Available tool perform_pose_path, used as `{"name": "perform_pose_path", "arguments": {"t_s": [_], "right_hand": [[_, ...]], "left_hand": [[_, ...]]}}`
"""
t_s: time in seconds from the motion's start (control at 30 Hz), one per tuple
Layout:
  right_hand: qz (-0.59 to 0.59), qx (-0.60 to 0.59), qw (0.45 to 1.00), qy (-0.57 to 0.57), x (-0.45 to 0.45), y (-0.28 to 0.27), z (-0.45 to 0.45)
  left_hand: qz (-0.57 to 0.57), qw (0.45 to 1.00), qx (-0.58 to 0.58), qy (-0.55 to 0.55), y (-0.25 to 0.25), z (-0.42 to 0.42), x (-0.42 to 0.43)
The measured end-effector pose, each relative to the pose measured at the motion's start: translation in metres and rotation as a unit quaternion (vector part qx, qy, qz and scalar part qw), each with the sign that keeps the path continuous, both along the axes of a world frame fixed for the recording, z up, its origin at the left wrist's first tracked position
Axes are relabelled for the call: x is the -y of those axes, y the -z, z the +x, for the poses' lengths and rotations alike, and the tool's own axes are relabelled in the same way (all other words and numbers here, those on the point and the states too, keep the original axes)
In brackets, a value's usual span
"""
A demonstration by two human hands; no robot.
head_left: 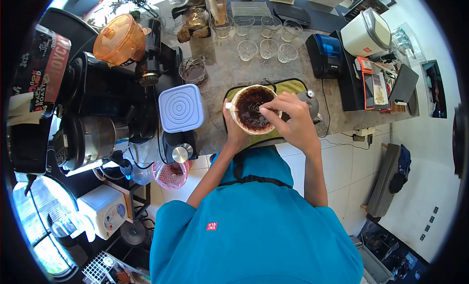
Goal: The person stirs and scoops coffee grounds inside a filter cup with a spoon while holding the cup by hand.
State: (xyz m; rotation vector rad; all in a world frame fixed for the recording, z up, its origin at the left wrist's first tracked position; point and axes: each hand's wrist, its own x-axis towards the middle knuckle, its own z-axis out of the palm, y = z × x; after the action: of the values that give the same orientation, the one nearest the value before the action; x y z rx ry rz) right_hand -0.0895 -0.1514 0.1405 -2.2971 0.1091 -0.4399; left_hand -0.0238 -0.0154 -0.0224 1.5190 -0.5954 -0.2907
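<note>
A white coffee dripper (239, 126) with a small side handle holds wet, dark coffee grounds (250, 104). It stands over an olive-green mat (293, 86) near the counter's front edge. My left hand (236, 131) is wrapped round the dripper's left side, its fingers partly hidden. Above the grounds, my right hand (292, 117) is closed in a pinch on what looks like a thin spoon, with only a shiny bit showing under the fingertips. A grey kettle (309, 102) sits just right of the dripper, partly behind my right hand.
Several clear glasses (269, 48) stand at the back. A blue-lidded container (181, 108) and a glass of dark liquid (194, 70) are to the left, beside black grinders (90, 79). A black-and-blue printer (326, 54) is at the right. A pink basket (171, 175) sits below the counter.
</note>
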Motion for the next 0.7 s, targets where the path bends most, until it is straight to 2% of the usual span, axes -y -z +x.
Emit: {"name": "perform_pose_path", "arguments": {"t_s": [0.13, 0.2, 0.23, 0.3, 0.37, 0.53, 0.6, 0.7], "right_hand": [[-0.013, -0.011, 0.999, 0.035, 0.009, 0.008, 0.000], [-0.003, -0.004, 0.999, 0.035, 0.008, 0.008, 0.004], [0.007, 0.004, 0.999, 0.037, 0.006, 0.008, 0.006], [0.009, -0.001, 1.000, 0.017, 0.003, 0.004, 0.007], [0.013, -0.010, 1.000, -0.005, 0.000, 0.005, 0.006], [-0.017, 0.001, 0.999, 0.047, 0.003, 0.009, 0.006], [-0.030, 0.014, 0.998, 0.058, 0.001, 0.004, 0.008], [0.015, 0.027, 0.999, 0.012, -0.004, -0.003, 0.006]], "left_hand": [[0.042, 0.998, 0.051, -0.010, 0.009, 0.002, 0.001], [-0.033, 0.998, -0.056, 0.002, 0.013, 0.001, 0.003], [-0.033, 0.998, -0.054, 0.001, 0.016, 0.001, 0.003], [0.041, 0.994, 0.089, -0.044, 0.017, 0.001, 0.002], [0.034, 0.994, 0.089, -0.056, 0.016, 0.000, 0.002], [0.032, 0.994, 0.089, -0.052, 0.022, 0.002, 0.000], [0.049, 0.990, 0.135, -0.005, 0.030, 0.008, -0.002], [0.043, 0.992, 0.113, 0.024, 0.030, 0.010, -0.001]]}}
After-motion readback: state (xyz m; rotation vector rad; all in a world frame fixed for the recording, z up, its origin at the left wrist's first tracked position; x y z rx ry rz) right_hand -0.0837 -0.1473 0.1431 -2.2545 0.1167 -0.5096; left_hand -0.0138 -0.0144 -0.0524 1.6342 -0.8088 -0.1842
